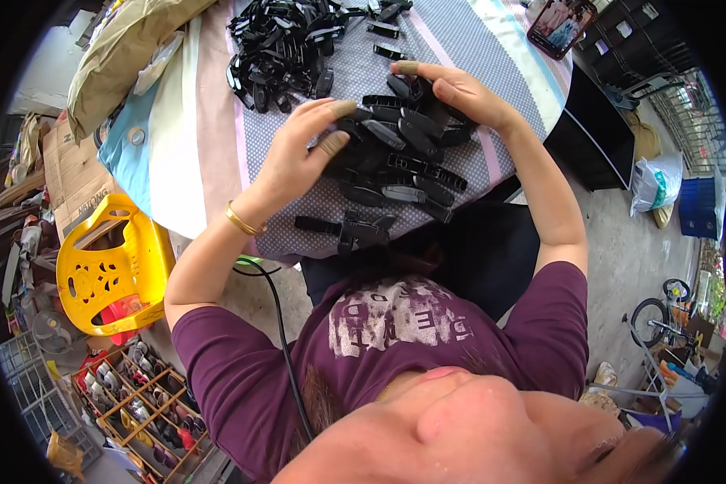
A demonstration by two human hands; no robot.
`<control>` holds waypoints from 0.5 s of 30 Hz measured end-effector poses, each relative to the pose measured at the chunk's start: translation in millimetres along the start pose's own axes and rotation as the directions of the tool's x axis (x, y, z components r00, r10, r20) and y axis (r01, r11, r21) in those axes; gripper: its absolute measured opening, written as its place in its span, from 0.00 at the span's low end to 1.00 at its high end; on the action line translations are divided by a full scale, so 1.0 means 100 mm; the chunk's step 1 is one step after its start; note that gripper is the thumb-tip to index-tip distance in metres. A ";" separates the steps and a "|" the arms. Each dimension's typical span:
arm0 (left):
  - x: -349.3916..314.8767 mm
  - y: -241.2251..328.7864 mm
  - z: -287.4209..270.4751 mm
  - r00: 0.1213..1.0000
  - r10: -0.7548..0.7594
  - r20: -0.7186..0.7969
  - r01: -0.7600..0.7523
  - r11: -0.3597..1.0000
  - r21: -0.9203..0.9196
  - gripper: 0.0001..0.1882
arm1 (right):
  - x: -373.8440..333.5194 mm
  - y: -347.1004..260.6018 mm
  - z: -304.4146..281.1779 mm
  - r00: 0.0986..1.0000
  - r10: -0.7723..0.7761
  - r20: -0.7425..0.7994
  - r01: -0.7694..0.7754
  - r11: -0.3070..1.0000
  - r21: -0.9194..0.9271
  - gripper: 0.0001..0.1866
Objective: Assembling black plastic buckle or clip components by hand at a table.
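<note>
While the striped surface [174, 145] spreads widest of all, a yellow chair [147, 254] stands at its left. Next comes the near pile [415, 137] of black pieces, loosely heaped on the surface toward the near edge; beyond it and to the left lies the tighter far pile [286, 48]. The left hand [298, 153] is at the near pile's left side, the right hand [468, 95] at its far right, well apart, each thumb and forefinger parted; whether hidden fingers touch a piece cannot be told. A lit phone [562, 28] is at the far right. A gold bracelet [242, 222] circles the left wrist; tan wraps [331, 145] cover the left thumb and both forefingers.
</note>
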State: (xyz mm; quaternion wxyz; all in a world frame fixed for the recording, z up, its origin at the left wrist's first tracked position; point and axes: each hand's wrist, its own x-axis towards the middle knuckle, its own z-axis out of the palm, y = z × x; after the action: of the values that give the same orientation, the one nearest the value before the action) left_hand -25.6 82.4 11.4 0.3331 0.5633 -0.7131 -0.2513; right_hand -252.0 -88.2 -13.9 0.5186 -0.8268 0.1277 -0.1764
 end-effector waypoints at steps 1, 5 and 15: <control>-0.05 -0.01 0.10 0.997 0.064 -0.036 -0.060 0.992 0.109 0.22 | 0.03 -0.01 0.05 0.999 -0.032 0.011 0.032 0.999 -0.004 0.37; -0.11 0.07 0.31 0.993 0.100 -0.068 -0.084 0.972 0.218 0.32 | 0.10 -0.16 0.22 0.991 -0.113 0.068 0.123 0.976 -0.181 0.33; -0.28 0.49 0.71 0.987 0.133 -0.092 -0.124 0.988 0.094 0.33 | -0.43 -0.42 0.48 0.991 -0.127 0.043 0.133 0.974 -0.185 0.38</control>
State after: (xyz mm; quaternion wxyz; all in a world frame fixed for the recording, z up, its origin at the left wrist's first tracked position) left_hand -106.6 119.7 -4.3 0.3580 0.5419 -0.7412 -0.1699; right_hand -269.2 -14.0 -1.9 0.4277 -0.8812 0.0814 -0.1841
